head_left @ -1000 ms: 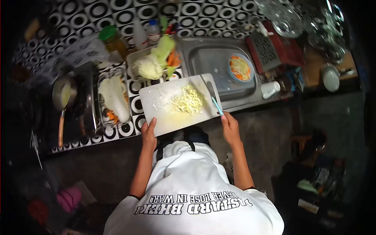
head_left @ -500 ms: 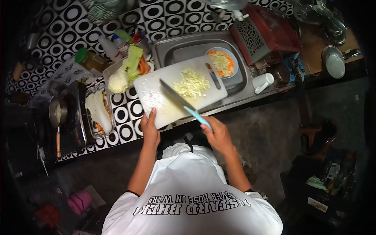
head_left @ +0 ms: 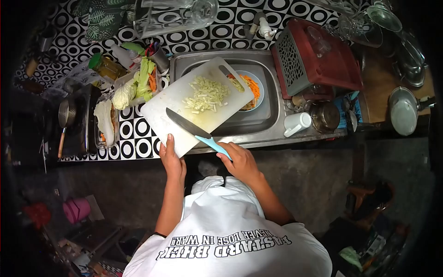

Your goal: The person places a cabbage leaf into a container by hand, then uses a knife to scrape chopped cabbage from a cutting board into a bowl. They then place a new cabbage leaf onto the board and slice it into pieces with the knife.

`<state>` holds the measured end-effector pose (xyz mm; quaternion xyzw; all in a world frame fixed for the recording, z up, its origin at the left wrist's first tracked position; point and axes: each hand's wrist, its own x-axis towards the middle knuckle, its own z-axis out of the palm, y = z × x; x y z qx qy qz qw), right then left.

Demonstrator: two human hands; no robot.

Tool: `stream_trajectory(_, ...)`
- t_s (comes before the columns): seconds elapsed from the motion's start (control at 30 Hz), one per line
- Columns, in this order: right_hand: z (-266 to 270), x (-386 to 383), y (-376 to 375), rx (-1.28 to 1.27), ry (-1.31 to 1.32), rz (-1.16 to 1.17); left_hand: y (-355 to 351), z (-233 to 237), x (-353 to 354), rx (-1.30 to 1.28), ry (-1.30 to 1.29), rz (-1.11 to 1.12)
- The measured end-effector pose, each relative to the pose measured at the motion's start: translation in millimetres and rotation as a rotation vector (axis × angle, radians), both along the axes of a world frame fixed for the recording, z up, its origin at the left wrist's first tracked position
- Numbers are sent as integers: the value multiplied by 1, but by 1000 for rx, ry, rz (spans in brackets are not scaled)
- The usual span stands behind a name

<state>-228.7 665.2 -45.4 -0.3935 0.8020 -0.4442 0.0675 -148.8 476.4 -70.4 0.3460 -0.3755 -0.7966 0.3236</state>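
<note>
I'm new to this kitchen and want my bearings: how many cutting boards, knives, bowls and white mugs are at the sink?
cutting board, held by the left hand: 1
knife, held by the right hand: 1
bowl in the sink: 1
white mug beside the sink: 1
Total: 4

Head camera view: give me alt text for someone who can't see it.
Seen from above, a person at a kitchen counter grips a white cutting board with the left hand and a teal-handled knife with the right hand, blade lying across the board. Chopped pale vegetables sit on the board, whose far end reaches over a bowl in the sink.
</note>
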Motion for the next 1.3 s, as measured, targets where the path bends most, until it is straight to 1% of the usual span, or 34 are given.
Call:
stream_trajectory(0.17, -5, -18, 10, 75, -26, 33, 34, 0, -5, -10, -13, 59)
stream_trajectory(0.27, -8, -26, 18, 40, -30, -31, 45, -2, -6, -21, -19, 67)
stream_trajectory(0.4, -9, -36, 27, 67, -50, -68, 53, 5, -12, -42, -32, 78)
stream_trajectory(0.63, -25, -47, 32, 52, -21, -101, 52, -8, -12, -29, -32, 54)
stream_trajectory(0.83, -28, -47, 28, 105, -67, -137, 44, -11, -6, -23, -26, 42)
stream_trajectory(0.9, -31, -49, 25, 62, 1, -150, 39, -11, -4, -10, -35, 32)
stream_trajectory(1.03, -31, -50, 16, 53, 16, -191, 22, -14, 0, 0, -24, 3)
stream_trajectory(1.13, -29, -47, 11, 61, 18, -241, 8, -10, 1, -6, 6, -37)
stream_trajectory(1.2, -27, -45, 7, 84, 10, -279, -5, -13, 5, -18, -17, -102)
stream_trajectory(1.3, -31, -42, 1, 81, -3, -336, -21, -14, 6, -10, -28, -143)
